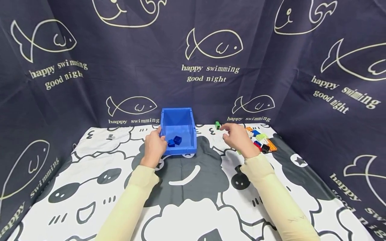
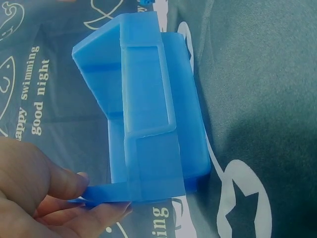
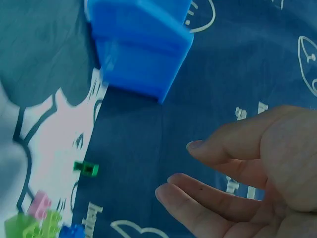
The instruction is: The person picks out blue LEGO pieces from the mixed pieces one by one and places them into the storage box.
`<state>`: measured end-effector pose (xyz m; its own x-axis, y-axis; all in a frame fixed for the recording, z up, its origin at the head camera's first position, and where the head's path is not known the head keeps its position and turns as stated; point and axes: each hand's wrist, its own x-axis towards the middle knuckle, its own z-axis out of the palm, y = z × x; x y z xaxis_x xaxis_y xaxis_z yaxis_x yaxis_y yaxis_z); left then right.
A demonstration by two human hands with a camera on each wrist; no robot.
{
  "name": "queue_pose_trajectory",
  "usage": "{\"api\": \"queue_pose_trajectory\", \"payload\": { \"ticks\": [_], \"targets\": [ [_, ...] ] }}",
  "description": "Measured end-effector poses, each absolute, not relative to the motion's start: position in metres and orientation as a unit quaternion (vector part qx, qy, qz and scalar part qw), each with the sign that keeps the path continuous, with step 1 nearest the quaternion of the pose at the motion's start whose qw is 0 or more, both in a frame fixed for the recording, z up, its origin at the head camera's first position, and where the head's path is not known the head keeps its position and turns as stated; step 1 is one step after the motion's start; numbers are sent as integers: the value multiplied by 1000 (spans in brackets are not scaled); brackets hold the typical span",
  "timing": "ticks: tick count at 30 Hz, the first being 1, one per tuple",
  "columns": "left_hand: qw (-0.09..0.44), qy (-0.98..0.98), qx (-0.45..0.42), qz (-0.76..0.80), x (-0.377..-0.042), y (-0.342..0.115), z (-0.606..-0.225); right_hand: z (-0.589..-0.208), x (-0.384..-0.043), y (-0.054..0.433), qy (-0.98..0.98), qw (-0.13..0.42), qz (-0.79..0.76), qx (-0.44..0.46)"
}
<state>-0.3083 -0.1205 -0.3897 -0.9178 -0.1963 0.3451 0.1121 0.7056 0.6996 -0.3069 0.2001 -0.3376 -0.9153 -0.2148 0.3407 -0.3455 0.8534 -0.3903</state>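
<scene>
My left hand (image 1: 155, 144) grips the left side wall of a blue plastic bin (image 1: 178, 117), thumb on one face and fingers on the other in the left wrist view. Two dark blue toy bricks, one of them a blue brick (image 1: 177, 140), lie on the bin's floor near its front. Over the table, right of the bin, my right hand (image 1: 238, 138) holds nothing, its thumb and fingers spread apart. Just left of its fingertips in the head view stands a small green brick (image 1: 217, 125), which shows apart from the hand in the right wrist view.
A loose pile of mixed bricks lies to the right, with an orange brick (image 1: 271, 145), a black brick (image 1: 265, 149) and a light green brick (image 1: 261, 137) among them. Dark fish-print curtain (image 1: 211, 90) rises behind the table's patterned cloth (image 1: 193, 187).
</scene>
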Motion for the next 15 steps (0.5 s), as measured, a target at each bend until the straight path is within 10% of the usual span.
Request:
{"api": "queue_pose_trajectory", "payload": {
  "ticks": [15],
  "targets": [
    [208,-898,24,-387,-308,-120,-390,-341,-313,254,-980,28,182,73]
  ]
}}
